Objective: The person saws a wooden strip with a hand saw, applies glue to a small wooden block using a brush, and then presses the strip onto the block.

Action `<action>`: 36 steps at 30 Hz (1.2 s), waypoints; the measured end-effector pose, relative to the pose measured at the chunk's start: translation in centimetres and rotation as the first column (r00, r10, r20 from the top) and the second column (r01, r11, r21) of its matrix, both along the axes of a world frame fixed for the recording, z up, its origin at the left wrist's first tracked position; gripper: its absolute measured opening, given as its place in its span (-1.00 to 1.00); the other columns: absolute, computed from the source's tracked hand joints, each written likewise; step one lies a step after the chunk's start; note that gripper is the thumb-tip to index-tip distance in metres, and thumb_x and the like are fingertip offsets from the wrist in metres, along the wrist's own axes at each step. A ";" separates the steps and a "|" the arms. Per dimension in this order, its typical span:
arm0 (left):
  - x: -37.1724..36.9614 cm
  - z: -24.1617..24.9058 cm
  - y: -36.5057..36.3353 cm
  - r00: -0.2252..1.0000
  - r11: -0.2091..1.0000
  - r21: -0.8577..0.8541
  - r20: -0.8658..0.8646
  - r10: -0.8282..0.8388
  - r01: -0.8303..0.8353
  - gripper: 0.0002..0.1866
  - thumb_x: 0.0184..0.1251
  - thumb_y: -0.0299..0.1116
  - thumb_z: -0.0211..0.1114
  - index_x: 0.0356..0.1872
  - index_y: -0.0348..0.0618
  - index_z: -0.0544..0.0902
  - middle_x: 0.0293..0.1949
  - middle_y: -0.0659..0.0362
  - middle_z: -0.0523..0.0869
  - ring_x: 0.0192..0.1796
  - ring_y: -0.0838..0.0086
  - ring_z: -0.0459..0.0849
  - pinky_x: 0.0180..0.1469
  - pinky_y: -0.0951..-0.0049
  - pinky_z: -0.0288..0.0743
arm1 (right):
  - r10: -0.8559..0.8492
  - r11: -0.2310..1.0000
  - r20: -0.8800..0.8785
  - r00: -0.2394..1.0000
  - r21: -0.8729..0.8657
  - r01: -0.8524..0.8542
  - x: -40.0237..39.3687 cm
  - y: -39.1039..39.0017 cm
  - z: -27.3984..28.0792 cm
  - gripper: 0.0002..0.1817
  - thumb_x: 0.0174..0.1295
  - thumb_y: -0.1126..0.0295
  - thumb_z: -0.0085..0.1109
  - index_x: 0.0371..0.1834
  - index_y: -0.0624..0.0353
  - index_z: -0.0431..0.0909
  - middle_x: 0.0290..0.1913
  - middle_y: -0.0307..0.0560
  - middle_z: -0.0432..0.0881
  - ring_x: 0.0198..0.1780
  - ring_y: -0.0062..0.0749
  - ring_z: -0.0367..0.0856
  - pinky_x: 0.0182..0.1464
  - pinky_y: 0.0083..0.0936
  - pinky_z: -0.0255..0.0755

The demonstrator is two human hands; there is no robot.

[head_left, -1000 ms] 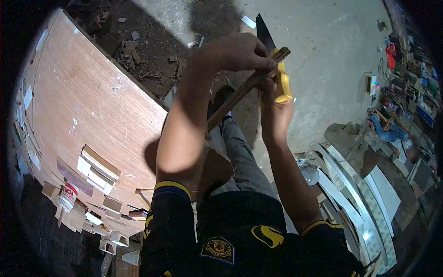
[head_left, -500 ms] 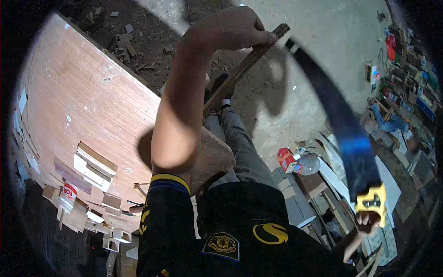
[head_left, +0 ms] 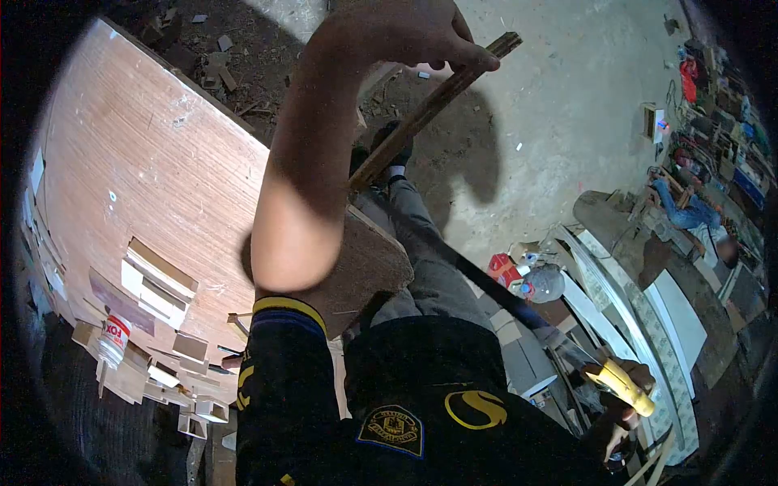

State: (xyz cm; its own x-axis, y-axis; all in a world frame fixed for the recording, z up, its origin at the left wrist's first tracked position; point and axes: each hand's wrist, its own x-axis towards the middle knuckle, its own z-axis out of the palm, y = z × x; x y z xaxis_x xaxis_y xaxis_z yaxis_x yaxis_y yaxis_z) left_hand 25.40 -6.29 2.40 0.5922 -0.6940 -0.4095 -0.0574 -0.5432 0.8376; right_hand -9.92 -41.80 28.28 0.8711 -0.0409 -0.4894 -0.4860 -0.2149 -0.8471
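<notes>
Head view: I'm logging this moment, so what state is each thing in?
Left hand: closed on wood strip
Right hand: closed on saw
Wood strip: slanted, gripped near its far end
Saw: blade uncovered, slanted
Red-labelled bottle: capped or open, cannot tell

On the bottle (head_left: 111,353) by the worktop's (head_left: 162,174) lower-left edge, a red-and-white label (head_left: 117,330) reads "FOX". Lettering on the shirt's (head_left: 454,356) crest (head_left: 392,430) is too small to read; the sleeve's (head_left: 288,364) yellow characters are unclear.
</notes>
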 end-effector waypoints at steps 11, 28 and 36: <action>-0.4 -0.2 -0.5 0.998 0.998 -0.008 -0.007 0.056 -0.056 -0.56 0.14 -0.12 0.28 -0.21 -0.38 0.71 -0.36 -0.05 0.75 -0.38 0.30 0.71 -0.26 0.33 0.56 | 0.068 0.998 -0.002 0.998 0.004 -0.068 -0.4 2.1 -0.4 -0.38 -0.05 -0.17 0.43 -0.29 0.19 0.49 -0.25 -0.04 0.53 -0.17 -0.19 0.57 -0.20 -0.31 0.44; 0.1 -0.9 0.1 0.998 0.996 -0.067 -0.037 0.055 -0.057 -0.64 0.10 -0.14 0.28 -0.25 -0.24 0.76 -0.38 0.09 0.78 -0.36 0.38 0.74 -0.18 0.38 0.57 | 0.169 0.985 -0.011 0.986 -0.026 -0.169 -3.7 0.7 4.9 -0.37 -0.03 -0.18 0.40 -0.27 0.20 0.48 -0.24 -0.02 0.54 -0.19 -0.19 0.58 -0.21 -0.31 0.43; 0.3 0.4 1.7 0.998 1.000 -0.023 0.069 0.009 -0.007 -0.60 0.15 -0.07 0.27 -0.27 -0.25 0.76 -0.37 0.03 0.77 -0.32 0.34 0.74 -0.18 0.32 0.56 | 0.236 0.971 -0.018 0.972 -0.035 -0.236 -0.2 0.1 4.3 -0.37 -0.01 -0.19 0.39 -0.26 0.21 0.48 -0.24 -0.02 0.54 -0.20 -0.19 0.58 -0.22 -0.32 0.43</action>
